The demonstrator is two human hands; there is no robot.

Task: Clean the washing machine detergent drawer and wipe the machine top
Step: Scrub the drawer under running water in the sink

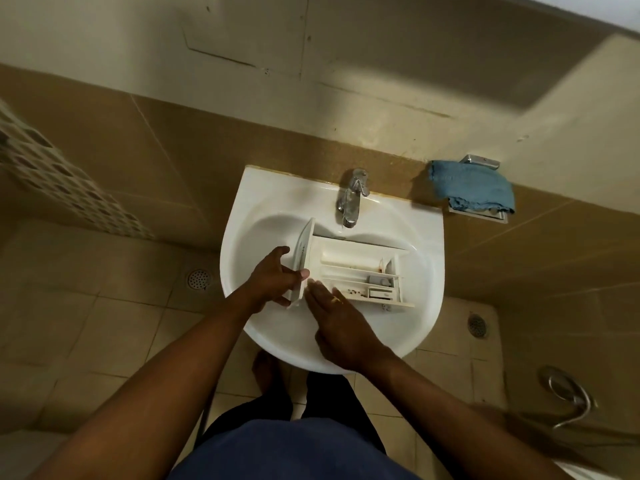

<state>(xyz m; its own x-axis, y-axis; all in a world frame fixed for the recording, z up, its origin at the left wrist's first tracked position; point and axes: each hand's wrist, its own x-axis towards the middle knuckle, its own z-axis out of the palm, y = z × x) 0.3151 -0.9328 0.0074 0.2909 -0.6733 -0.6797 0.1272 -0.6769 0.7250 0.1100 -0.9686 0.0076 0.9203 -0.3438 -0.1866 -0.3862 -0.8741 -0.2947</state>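
Note:
A white detergent drawer (pixel 360 271) lies across the bowl of a white wash basin (pixel 426 306), its compartments facing up and dark specks of grime in the near compartment. My left hand (pixel 273 278) grips the drawer's front panel at its left end, thumb and fingers curled round the panel's edge. My right hand (pixel 341 317) lies with straight fingers against the drawer's near left corner. A blue cloth (pixel 474 187) is draped on a small wall shelf right of the basin.
A chrome tap (pixel 351 197) stands at the back of the basin, its spout over the drawer, with no water visible. Tan tiled walls surround the basin. Floor drains (pixel 199 278) sit left and right below, and a hose (pixel 571 396) lies at the right. My bare feet stand under the basin.

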